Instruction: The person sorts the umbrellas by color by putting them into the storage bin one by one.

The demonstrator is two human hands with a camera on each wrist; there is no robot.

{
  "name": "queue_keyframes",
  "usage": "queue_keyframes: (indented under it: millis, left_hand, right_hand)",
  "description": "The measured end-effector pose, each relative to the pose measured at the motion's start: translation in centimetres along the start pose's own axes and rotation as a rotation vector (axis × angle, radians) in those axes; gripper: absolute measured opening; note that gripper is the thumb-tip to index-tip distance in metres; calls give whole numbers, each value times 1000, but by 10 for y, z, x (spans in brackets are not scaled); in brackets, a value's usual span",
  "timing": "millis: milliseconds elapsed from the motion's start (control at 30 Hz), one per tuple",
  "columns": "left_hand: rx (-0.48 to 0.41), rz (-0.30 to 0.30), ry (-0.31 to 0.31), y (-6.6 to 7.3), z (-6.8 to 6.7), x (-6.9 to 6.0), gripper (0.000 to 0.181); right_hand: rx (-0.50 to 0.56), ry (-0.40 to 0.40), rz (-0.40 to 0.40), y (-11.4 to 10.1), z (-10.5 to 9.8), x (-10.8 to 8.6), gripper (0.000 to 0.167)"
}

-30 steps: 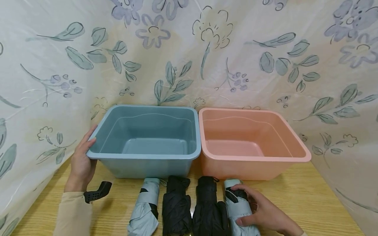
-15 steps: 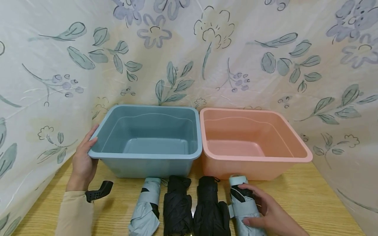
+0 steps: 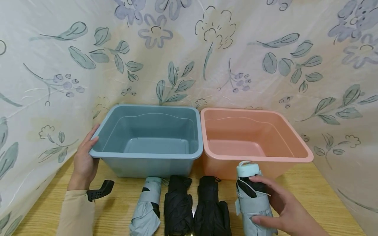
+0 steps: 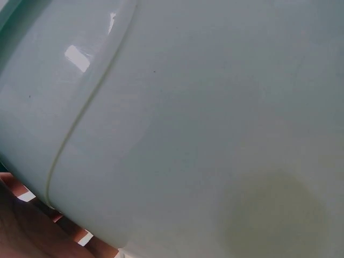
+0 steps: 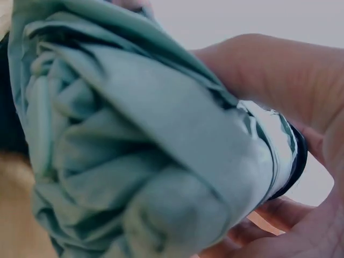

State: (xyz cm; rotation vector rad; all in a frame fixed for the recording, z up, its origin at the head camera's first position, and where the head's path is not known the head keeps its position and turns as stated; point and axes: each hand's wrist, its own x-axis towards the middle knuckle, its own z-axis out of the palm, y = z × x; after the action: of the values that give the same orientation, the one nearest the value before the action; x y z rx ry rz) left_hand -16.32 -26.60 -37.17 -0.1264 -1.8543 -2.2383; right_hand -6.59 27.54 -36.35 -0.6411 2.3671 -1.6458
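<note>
My right hand (image 3: 283,206) grips a folded light-blue umbrella (image 3: 254,200) with a black section below its pale cap. The umbrella is upright in front of the pink basin, and its gathered fabric (image 5: 134,140) fills much of the right wrist view. At the left, my left hand (image 3: 85,160) holds the rim of a blue plastic basin (image 3: 144,156), thumb at the edge. The left wrist view shows mostly the basin's smooth wall (image 4: 177,118), with part of the hand at lower left.
A pink basin (image 3: 257,159) stands right beside the blue one. Two folded black umbrellas (image 3: 178,206) and another light-blue umbrella (image 3: 146,206) lie on the wooden table (image 3: 310,196) in front. A floral sheet (image 3: 183,49) hangs behind and at both sides.
My right hand has lifted the light-blue umbrella and moved it right, away from the black umbrella beside it. My left hand has stayed at the blue basin's rim.
</note>
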Motion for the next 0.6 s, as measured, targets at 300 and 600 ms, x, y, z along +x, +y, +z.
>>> queue_keyframes:
  millis: [300, 600]
  left_hand:
    - [8, -12, 7, 0, -1, -1, 55]
    - [19, -8, 8, 2, 0, -1, 55]
  right_hand:
    - [-16, -31, -273, -43, 11, 34, 91]
    - [25, -45, -362, -82, 26, 75, 94]
